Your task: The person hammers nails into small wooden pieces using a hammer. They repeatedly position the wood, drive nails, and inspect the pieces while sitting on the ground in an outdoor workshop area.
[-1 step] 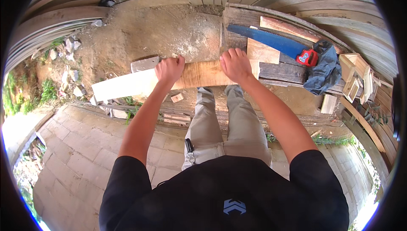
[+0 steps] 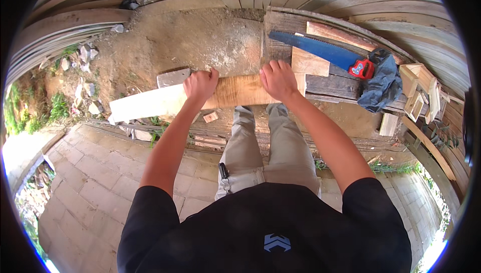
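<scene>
Over the plank (image 2: 238,90), fingers (image 2: 274,67) (curled)

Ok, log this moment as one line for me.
left hand: gripping plank mid-length | right hand: gripping plank near right end | blue saw: unheld, on boards, red handle beside crumpled dark sheet

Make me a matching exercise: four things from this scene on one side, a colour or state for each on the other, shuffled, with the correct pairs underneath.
Things
1. light plank
2. saw blade
3. saw handle
4. dark sheet

Colours and states
A. red
B. gripped by the left hand and the right hand
C. crumpled in a heap
D. blue and tapering

Right pairs: 1-B, 2-D, 3-A, 4-C
</scene>
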Motion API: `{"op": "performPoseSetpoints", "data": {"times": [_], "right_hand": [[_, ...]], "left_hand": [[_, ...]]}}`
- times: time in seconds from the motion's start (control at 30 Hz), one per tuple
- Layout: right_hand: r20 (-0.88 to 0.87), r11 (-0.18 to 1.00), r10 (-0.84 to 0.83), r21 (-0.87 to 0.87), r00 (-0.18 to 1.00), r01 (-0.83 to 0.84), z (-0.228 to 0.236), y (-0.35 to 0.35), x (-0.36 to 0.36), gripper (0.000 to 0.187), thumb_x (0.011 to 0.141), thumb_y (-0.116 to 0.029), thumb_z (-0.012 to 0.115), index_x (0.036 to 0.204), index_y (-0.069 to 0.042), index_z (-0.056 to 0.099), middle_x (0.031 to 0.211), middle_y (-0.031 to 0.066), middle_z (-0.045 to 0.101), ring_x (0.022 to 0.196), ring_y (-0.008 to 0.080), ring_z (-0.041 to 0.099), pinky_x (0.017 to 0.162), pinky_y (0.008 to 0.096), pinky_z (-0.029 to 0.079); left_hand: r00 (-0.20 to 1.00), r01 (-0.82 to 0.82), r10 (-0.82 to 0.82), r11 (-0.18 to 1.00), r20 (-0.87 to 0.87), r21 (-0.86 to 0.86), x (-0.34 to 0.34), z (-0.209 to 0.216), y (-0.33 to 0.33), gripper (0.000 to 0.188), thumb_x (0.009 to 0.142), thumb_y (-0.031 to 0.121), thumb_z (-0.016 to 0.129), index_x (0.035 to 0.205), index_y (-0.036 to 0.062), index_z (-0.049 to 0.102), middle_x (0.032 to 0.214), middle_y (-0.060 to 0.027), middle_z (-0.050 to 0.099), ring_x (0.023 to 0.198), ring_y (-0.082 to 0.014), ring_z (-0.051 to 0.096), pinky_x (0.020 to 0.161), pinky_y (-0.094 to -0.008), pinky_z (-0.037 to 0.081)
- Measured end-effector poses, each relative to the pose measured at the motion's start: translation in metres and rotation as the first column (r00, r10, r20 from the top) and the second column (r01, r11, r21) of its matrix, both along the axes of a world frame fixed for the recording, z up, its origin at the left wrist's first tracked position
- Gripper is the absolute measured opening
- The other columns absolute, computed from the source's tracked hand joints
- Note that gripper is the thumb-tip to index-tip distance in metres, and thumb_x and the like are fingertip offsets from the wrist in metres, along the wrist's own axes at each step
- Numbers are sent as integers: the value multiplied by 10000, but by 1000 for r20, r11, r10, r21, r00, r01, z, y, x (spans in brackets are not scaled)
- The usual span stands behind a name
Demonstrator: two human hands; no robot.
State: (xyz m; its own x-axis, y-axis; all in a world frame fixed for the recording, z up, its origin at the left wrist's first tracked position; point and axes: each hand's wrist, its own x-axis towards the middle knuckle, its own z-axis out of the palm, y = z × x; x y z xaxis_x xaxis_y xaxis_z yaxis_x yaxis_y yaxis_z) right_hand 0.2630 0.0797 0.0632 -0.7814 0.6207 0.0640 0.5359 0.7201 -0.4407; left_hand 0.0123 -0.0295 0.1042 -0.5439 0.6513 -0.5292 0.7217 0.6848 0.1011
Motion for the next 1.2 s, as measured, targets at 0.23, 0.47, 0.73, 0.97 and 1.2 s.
{"op": "performPoseSetpoints", "data": {"times": [0.23,0.47,0.73,0.97,1.2], "right_hand": [[230,913,7,-399,973,88,91,-7,22,370,1017,-319,472,857,-70,694,820,153,730,792,351,710,710,499,539],[506,964,-157,-107,848,242,122,-5,45,371,1024,-298,465,874,-79,724,845,153,750,830,333,740,714,449,585],[-160,741,-326,-655,932,147,139,32,81,423,1073,-388,416,810,-112,600,709,122,658,639,189,653,594,330,510],[-478,-356,-741,-316,472,-879,204,23,115,448,1110,-374,301,775,-151,498,558,-31,413,520,120,386,576,276,374],[-458,-241,-814,-296,359,-924,236,8,130,439,1109,-352,299,816,-124,534,579,-28,421,551,123,394,600,279,381]], "left_hand": [[998,41,-39,998,43,-45,26,87,-15,600,973,471,433,798,-8,748,827,-278,699,870,-456,698,847,-515,530],[992,121,-118,990,39,-77,42,110,-10,589,959,488,441,938,0,771,1008,-283,719,1006,-454,690,903,-515,522],[986,89,-90,996,139,15,44,148,-6,570,895,511,500,918,8,768,945,-282,720,974,-445,700,905,-505,517],[984,-25,23,1000,174,12,43,161,-2,590,898,543,485,995,40,777,1080,-271,717,1075,-435,680,969,-498,498],[977,-12,-6,997,214,83,50,160,22,589,900,536,474,964,34,776,1049,-270,722,1054,-427,688,952,-487,501]]}}
